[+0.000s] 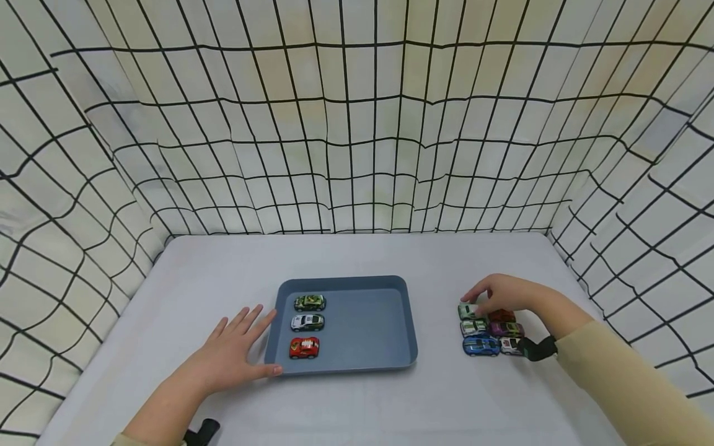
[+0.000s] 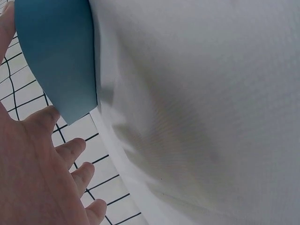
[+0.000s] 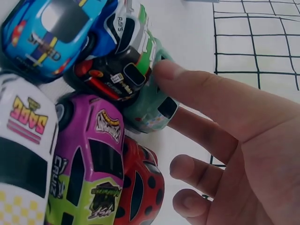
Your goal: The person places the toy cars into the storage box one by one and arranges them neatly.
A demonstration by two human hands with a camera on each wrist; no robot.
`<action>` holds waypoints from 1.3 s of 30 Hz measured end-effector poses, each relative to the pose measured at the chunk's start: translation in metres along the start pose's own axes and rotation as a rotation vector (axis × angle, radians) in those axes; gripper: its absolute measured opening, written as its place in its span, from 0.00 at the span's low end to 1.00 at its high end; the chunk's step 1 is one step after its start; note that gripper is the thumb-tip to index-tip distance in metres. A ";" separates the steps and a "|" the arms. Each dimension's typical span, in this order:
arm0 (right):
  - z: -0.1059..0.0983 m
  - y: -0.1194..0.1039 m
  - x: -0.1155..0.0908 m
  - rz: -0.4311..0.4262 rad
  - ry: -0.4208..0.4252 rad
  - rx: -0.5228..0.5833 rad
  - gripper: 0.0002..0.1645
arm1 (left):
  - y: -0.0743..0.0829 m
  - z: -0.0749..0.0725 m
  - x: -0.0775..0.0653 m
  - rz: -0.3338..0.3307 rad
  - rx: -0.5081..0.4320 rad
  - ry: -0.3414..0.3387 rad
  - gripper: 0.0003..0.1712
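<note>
Right hand (image 1: 507, 292): thumb and index finger nearly together, pinching the pale green car (image 3: 147, 110) between them, other fingers loosely bent and off the cars. Can't tell if its wheels were off the table. Pale green car sat at the far left corner of a tight two-column cluster, right of the tray. Next to it: striped car (image 3: 124, 75) in black, white and green, with "RAYS" readable on a white patch. Then blue car (image 3: 51, 37), bonnet lettering too blurred to call. Second column: red car with black dots (image 3: 140, 187), purple and lime car (image 3: 89, 159) with what looked like "CRUIZ" along its side and unreadable graphics on top, white car (image 3: 23, 140) with pink block letters I couldn't make out and yellow checks. Left hand (image 1: 231, 353): fingers spread, gripping nothing, thumb at the near left corner of the blue-grey tray (image 1: 365, 328). Three cars stood along the tray's left side, far to near: green camouflage car (image 1: 309, 302), black-and-white car (image 1: 307, 323), red car (image 1: 304, 348); markings too small to read. White tablecloth (image 1: 362, 409) underneath, white sheeting (image 1: 362, 124) with black grid lines around.
</note>
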State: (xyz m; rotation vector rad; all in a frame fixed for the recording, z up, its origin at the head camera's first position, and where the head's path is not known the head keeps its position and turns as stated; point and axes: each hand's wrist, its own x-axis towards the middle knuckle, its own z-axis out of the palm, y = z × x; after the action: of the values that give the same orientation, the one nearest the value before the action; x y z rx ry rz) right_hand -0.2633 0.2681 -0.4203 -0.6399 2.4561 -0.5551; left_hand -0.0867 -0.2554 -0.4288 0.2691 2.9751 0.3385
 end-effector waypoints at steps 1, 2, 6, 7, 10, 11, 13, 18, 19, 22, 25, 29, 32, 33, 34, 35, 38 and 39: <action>0.000 0.000 0.000 0.009 -0.003 0.000 0.18 | 0.000 0.000 0.000 0.001 0.002 -0.003 0.65; 0.000 0.000 0.001 0.013 -0.005 -0.004 0.18 | 0.001 0.000 0.000 0.002 0.004 -0.006 0.65; 0.001 0.000 0.002 0.015 -0.007 -0.022 0.17 | 0.002 -0.001 0.000 0.005 0.009 -0.016 0.65; 0.001 0.000 0.003 0.020 -0.008 -0.020 0.17 | 0.002 -0.002 0.000 0.004 0.010 -0.019 0.65; 0.001 0.001 0.005 0.001 -0.019 -0.020 0.18 | 0.002 -0.002 0.000 0.001 0.009 -0.022 0.65; 0.001 0.000 0.005 0.005 -0.023 -0.015 0.18 | 0.002 -0.001 0.000 -0.001 0.006 -0.022 0.65; 0.000 0.000 0.007 -0.003 -0.026 -0.018 0.19 | 0.002 -0.001 0.000 -0.001 0.005 -0.021 0.65; -0.006 -0.003 0.008 -0.019 -0.009 -0.023 0.19 | 0.001 0.000 0.000 0.003 0.006 -0.014 0.65; -0.007 -0.004 0.008 -0.021 -0.007 -0.022 0.19 | 0.000 0.000 0.000 0.006 0.007 -0.011 0.65; -0.011 -0.008 0.008 -0.037 -0.005 -0.013 0.20 | 0.000 0.000 0.000 0.003 0.004 -0.007 0.65; -0.014 -0.010 0.010 -0.059 -0.006 0.012 0.21 | -0.001 0.001 0.000 0.001 0.001 -0.004 0.65; -0.016 -0.012 0.012 -0.076 -0.002 0.032 0.22 | -0.002 0.002 0.001 -0.005 -0.001 -0.004 0.65; -0.018 -0.015 0.014 -0.085 -0.001 0.049 0.24 | -0.002 0.002 0.001 -0.004 0.001 -0.003 0.65; -0.018 -0.017 0.015 -0.088 -0.001 0.054 0.24 | -0.002 0.002 0.001 -0.004 0.002 -0.003 0.65; -0.019 -0.018 0.015 -0.091 -0.001 0.057 0.24 | -0.002 0.002 0.001 -0.001 0.003 -0.002 0.65; -0.021 -0.020 0.015 -0.092 0.001 0.062 0.25 | -0.002 0.002 0.001 -0.002 0.004 -0.004 0.65; -0.025 -0.029 0.016 -0.099 0.006 0.073 0.25 | -0.001 0.002 0.000 0.002 0.006 0.001 0.65; -0.027 -0.032 0.016 -0.099 0.009 0.073 0.25 | -0.001 0.002 0.000 0.001 0.008 0.001 0.65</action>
State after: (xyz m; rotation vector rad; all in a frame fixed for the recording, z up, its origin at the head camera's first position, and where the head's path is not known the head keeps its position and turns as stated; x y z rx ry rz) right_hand -0.2807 0.2403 -0.3900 -0.7338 2.4105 -0.6842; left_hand -0.0862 -0.2562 -0.4312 0.2712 2.9780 0.3274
